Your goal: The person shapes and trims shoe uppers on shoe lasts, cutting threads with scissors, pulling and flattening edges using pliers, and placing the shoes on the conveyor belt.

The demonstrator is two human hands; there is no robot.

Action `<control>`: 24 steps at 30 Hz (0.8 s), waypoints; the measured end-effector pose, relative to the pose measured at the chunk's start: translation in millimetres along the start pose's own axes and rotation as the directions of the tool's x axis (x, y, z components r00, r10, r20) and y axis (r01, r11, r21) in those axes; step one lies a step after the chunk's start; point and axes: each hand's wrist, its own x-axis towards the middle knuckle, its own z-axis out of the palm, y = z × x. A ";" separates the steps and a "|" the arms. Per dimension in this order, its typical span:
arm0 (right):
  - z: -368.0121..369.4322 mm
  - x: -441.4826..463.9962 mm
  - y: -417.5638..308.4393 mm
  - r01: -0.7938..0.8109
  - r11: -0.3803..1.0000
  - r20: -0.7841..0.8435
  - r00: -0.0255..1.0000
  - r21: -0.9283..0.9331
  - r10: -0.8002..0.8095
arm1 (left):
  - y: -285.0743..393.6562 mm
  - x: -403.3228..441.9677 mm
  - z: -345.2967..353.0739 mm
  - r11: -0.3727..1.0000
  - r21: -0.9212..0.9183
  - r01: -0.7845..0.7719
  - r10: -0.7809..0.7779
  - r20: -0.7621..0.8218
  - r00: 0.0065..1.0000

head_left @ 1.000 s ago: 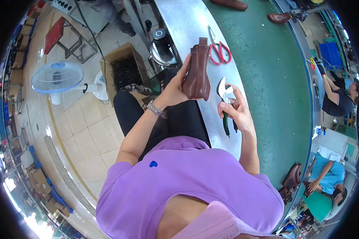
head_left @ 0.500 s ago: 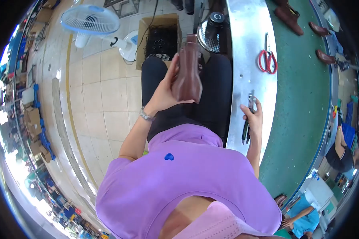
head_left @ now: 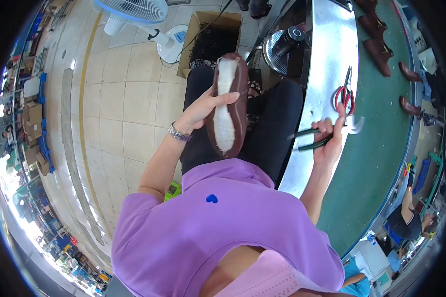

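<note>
Held over the person's lap, left of the metal surface [head_left: 332, 44], a brown leather shoe [head_left: 240, 106] with a long white strip [head_left: 225, 123] down its facing side has its long axis running near to far. Which end is the toe cannot be told. The left hand [head_left: 205, 108] is clamped on its left side, the thumb lying across the white strip; a silver-coloured bracelet watch [head_left: 179, 132] is on that wrist.

Well apart from it, with a black-clad leg [head_left: 277, 126] between, the right hand [head_left: 329, 140] is curled around metal-headed shears with dark green handles [head_left: 316, 144]. The handles stand spread and point left, one reaching over the surface's left edge; the head points right, past its right edge, over a green strip [head_left: 369, 168].

Just beyond that hand, scissors with red handles [head_left: 351, 101] lie near the surface's right edge, blades pointing far. One raised finger overlaps them in view; whether it touches cannot be told.

Farther off, brown shoes [head_left: 379, 53] stand on the green strip. Left of the surface are a perforated metal dish [head_left: 272, 53] and a cardboard box [head_left: 184, 62] holding black tangled material. A blue heart [head_left: 211, 198] marks the purple shirt [head_left: 223, 218]; lettering on the white fan base [head_left: 172, 45] is too small to read.
</note>
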 end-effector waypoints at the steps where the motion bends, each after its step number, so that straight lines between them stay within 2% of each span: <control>1: 16.8 9.1 -1.6 0.075 0.994 0.028 0.997 0.085 -0.077 | 0.1 7.5 1.6 0.999 0.016 -0.037 0.037 0.008 0.999; 3: 55.4 27.6 -3.3 0.271 0.948 0.172 0.939 0.168 -0.299 | 7.3 17.7 6.6 0.999 0.017 -0.031 0.030 0.057 0.998; 5: 90.5 45.1 3.8 0.362 0.907 0.296 0.861 0.217 -0.414 | 11.8 19.7 12.3 0.998 0.035 -0.047 0.045 0.068 0.997; 7: 137.0 48.8 22.3 0.500 0.840 0.253 0.802 0.208 -0.540 | 11.1 18.6 18.9 0.994 0.065 -0.088 0.085 0.049 0.995; 8: 146.6 56.3 32.9 0.510 0.822 0.336 0.751 0.252 -0.569 | 6.5 16.9 21.3 0.994 0.046 -0.094 0.094 0.012 0.996; 9: 152.9 61.3 42.2 0.513 0.805 0.413 0.691 0.298 -0.593 | 3.3 14.4 22.2 0.993 0.033 -0.109 0.109 0.006 0.994; 11: 166.5 57.0 59.5 0.568 0.798 0.433 0.680 0.201 -0.592 | -2.1 11.0 21.3 0.991 0.008 -0.135 0.135 -0.013 0.991; 14: 171.8 55.5 82.6 0.660 0.747 0.478 0.631 0.082 -0.610 | -15.6 24.1 16.5 0.976 0.164 -0.145 0.158 -0.069 0.985; 16: 166.7 61.1 94.8 0.744 0.668 0.510 0.561 0.035 -0.652 | -16.9 30.7 16.0 0.983 0.107 -0.152 0.160 -0.067 0.985; 23: 174.4 69.3 106.9 0.807 0.590 0.519 0.491 0.031 -0.700 | -18.4 33.7 11.3 0.985 0.089 -0.151 0.157 -0.062 0.986; 24: 176.4 70.3 107.5 0.777 0.628 0.527 0.513 0.052 -0.678 | -19.1 34.3 9.9 0.982 0.107 -0.158 0.166 -0.071 0.984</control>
